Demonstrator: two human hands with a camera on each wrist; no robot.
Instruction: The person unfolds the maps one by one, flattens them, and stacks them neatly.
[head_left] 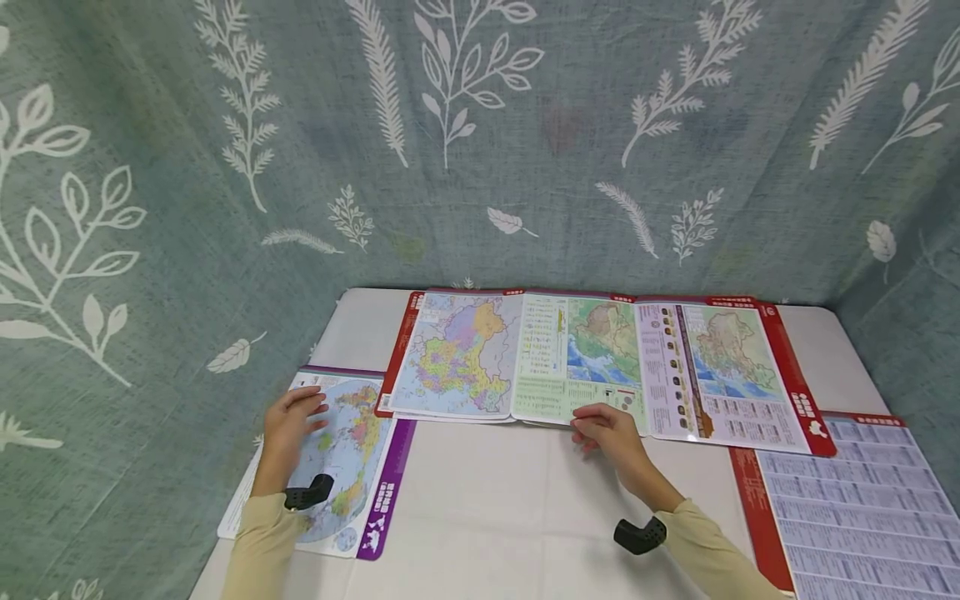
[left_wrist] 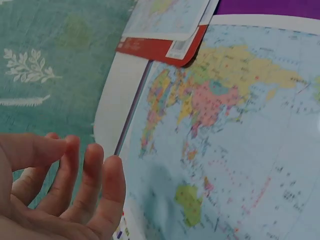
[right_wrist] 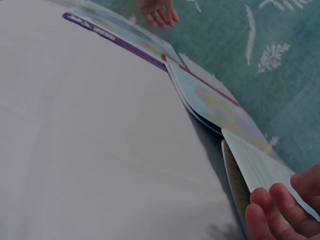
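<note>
My left hand (head_left: pixel 291 425) hovers over a world map (head_left: pixel 341 467) with a purple border strip, fingers loosely bent and holding nothing. In the left wrist view its thumb (left_wrist: pixel 35 151) comes close to the index fingertip, with the map to the right. A long unfolded map (head_left: pixel 540 400) with red end strips spans the far part of the table, printed with coloured and relief maps. At its front edge is my right hand (head_left: pixel 611 437), fingers relaxed. The right wrist view shows a gap between its thumb and fingers (right_wrist: pixel 282 205), overlapping a pale green panel (right_wrist: pixel 250 160).
At the right lies a chart (head_left: pixel 862 492) of text columns with a red side strip, partly under the long map. A white cloth (head_left: pixel 480 500) covers the table. Grey-green leaf-patterned curtain (head_left: pixel 510 142) rises behind and to the left.
</note>
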